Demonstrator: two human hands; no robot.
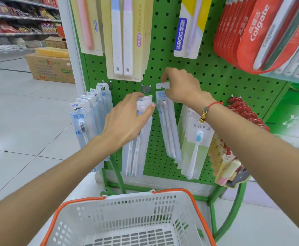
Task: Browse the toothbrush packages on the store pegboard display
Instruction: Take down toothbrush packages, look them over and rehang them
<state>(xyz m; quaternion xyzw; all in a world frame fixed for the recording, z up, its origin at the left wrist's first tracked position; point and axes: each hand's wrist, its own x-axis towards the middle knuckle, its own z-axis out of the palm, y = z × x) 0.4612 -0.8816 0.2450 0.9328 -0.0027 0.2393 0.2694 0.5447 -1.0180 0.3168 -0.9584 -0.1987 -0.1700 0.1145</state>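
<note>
Nearest you sits a white basket [127,219]; beyond, your left hand [127,119] grips a toothbrush pack [138,139], while your right hand [182,86] pinches another pack [168,125] against the green pegboard [216,71].

Left hand [127,119] covers package [138,139] top; Colgate packs [262,32] cropped.

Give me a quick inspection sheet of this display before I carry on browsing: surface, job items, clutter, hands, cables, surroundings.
Surface: green pegboard, metal hooks.
Job's things: clear toothbrush packs under the left hand; a second clear pack held at its top; blue-brush pack; FROG pack; Colgate packs.
Clutter: hanging snack-like packets lower right.
Hands: left hand grips the pack stack; right hand pinches the pack's hang tab.
Cables: nothing seen.
Surroundings: white basket, orange handles, below; cardboard boxes and shelves to the left.
</note>
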